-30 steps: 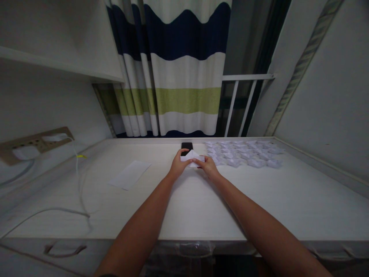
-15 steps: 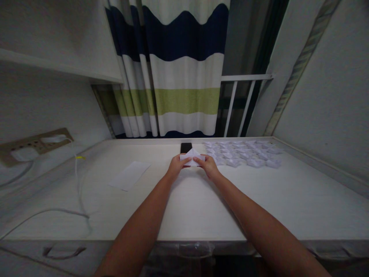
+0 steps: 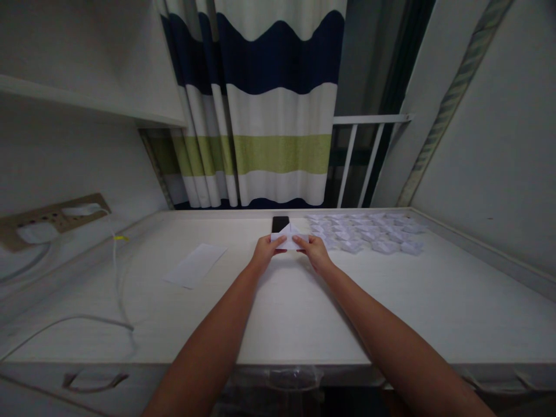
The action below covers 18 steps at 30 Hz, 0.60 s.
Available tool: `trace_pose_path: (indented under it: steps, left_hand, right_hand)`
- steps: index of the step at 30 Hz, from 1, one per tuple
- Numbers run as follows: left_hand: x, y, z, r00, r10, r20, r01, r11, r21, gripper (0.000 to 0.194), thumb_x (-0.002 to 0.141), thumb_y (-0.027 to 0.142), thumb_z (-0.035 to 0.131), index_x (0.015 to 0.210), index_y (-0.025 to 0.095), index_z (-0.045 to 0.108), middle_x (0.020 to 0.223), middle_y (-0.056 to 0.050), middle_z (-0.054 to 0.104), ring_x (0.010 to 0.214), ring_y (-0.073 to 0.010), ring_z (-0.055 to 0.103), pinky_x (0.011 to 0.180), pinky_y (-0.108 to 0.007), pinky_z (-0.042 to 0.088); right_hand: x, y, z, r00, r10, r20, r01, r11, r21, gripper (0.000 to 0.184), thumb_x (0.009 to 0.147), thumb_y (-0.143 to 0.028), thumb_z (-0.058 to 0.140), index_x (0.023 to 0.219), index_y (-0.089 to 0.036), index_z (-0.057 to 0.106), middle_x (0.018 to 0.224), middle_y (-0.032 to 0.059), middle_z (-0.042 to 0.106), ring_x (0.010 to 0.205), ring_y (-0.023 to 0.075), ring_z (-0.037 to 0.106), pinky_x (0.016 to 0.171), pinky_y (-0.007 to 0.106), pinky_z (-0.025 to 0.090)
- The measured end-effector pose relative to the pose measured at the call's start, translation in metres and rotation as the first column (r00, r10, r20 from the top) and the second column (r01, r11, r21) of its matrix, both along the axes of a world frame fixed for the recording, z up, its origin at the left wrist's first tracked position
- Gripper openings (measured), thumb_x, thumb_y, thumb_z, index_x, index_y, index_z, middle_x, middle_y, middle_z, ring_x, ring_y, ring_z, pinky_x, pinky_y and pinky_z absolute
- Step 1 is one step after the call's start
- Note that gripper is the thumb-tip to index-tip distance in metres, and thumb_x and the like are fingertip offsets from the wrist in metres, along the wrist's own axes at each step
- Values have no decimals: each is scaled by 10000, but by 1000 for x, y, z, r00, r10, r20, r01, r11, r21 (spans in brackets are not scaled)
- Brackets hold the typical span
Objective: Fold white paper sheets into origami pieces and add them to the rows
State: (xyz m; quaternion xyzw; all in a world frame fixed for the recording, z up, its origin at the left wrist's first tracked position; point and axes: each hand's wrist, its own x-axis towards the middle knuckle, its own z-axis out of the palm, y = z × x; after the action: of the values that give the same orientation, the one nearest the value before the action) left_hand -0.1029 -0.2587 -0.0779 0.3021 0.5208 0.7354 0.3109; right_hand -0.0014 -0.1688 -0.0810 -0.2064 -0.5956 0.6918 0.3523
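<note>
Hold: left fingers (image 3: 278, 242) and right fingers (image 3: 300, 242) pinch the two ends of one white paper (image 3: 290, 244) | Place: over the worktop (image 3: 299, 318), near a flat black thing (image 3: 280, 222) | Done: many folded papers (image 3: 350, 247) in rows at right | To do: the white paper seems partly folded; one flat sheet (image 3: 196, 266) at left looks unfolded

Dim, greyish light falls on a white desk (image 3: 295, 313), palest around its middle, with a soft shadow beside the cable (image 3: 115, 260). Wide-angle distortion stretches the walls (image 3: 495, 231) toward darkened corners, while softened detail leaves creases in the held paper (image 3: 289, 244) barely readable.
</note>
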Motion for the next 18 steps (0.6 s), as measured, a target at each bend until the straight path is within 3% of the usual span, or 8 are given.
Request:
trace_pose_path:
  steps: [18]
  left_hand:
    - [-3, 0, -2, 999, -17, 51, 16, 1000, 25, 347, 599, 373, 685, 770, 75, 639, 787, -97, 656, 689, -147, 589, 606, -265, 506]
  right_hand:
    - [0, 3, -2, 1000, -8, -22, 9, 999, 45, 350, 504, -478, 681, 580, -138, 636, 574, 15, 617, 551, 115, 529, 548, 243, 434]
